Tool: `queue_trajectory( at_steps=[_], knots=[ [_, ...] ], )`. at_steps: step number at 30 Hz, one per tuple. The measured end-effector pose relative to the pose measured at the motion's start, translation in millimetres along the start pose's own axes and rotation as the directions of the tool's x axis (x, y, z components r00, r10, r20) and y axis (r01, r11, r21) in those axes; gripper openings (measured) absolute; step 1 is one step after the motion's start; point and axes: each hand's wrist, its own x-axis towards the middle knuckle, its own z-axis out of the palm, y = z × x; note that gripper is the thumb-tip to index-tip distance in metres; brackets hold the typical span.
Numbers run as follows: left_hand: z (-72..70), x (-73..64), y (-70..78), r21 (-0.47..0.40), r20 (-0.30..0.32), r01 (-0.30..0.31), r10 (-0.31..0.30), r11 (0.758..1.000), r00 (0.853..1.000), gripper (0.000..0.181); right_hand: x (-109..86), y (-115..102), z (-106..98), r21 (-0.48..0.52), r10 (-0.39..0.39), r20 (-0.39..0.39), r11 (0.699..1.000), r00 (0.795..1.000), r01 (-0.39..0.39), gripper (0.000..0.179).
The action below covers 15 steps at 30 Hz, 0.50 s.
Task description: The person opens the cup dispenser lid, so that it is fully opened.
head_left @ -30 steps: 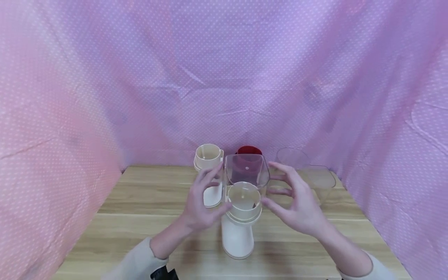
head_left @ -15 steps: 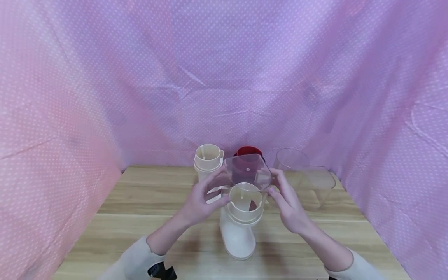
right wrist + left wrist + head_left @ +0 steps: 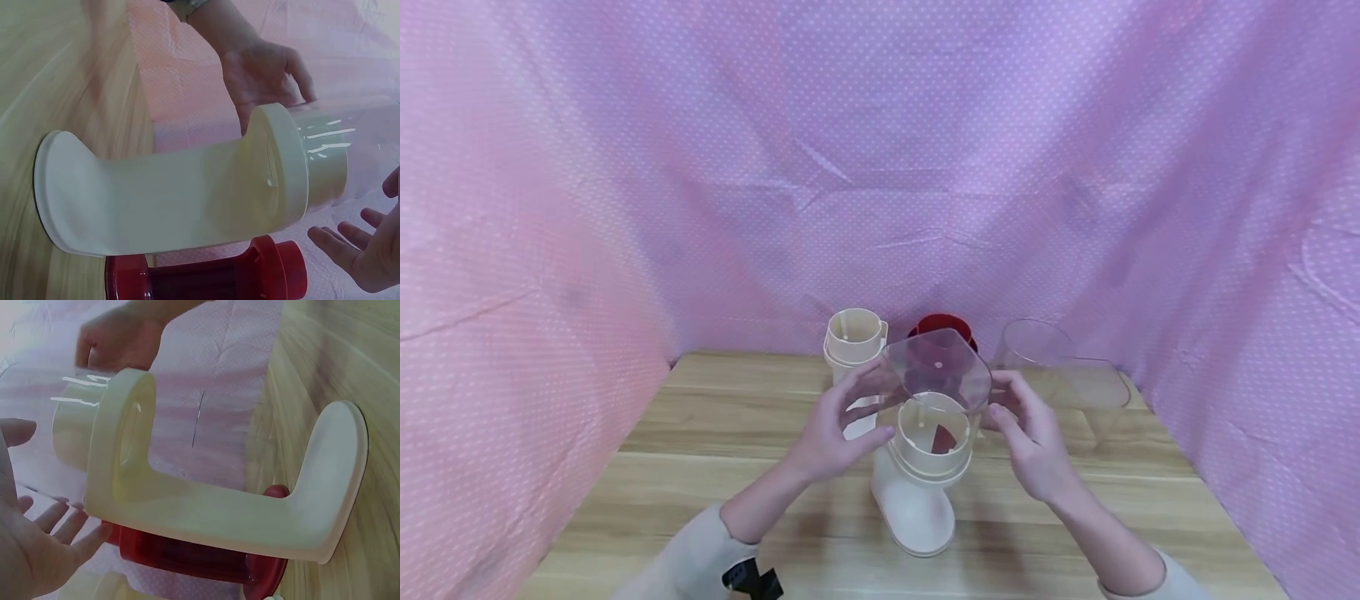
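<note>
A cream dispenser stand (image 3: 921, 521) with a rounded foot and a round collar (image 3: 932, 454) stands upright in the middle of the table. Fitted over the collar is a clear plastic container (image 3: 917, 358) with a squarish top, seen-through in both wrist views. My left hand (image 3: 835, 425) holds its left side, thumb in front and fingers spread behind. From the right, my right hand (image 3: 1037, 446) grips the opposite side with bent fingers, thumb near the index finger. Through the collar's opening a dark red wedge (image 3: 943, 439) shows.
Behind on the left stands another cream stand (image 3: 855, 340); a red stand (image 3: 943, 323) is behind the container. Two clear containers (image 3: 1037, 343) sit at the back right of the wooden table (image 3: 700, 483). Pink dotted cloth (image 3: 880, 167) encloses the back and sides.
The clear container has turned, so its top now sits askew. My right hand has drawn in and its fingers have bent more. More of the red wedge shows in the collar.
</note>
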Motion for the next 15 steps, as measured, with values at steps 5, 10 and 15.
queue_trajectory(
  at_steps=[5,10,15],
  knots=[
    [-2.1,0.9,-1.3,-0.029,0.020,0.045,-0.045,0.999,0.999,0.072,-3.7,0,2,-0.039,0.006,0.072,0.999,0.997,-0.003,0.021],
    [3.7,-2.9,3.8,-0.008,-0.020,0.090,-0.090,0.996,0.996,0.068,0.3,-1,3,-0.080,0.026,0.048,0.997,0.999,-0.022,0.022],
    [17.7,-11.0,11.3,0.039,-0.119,0.133,-0.127,0.990,0.985,0.066,6.0,1,3,-0.087,0.064,0.006,0.994,0.998,-0.063,0.031]
  ],
)
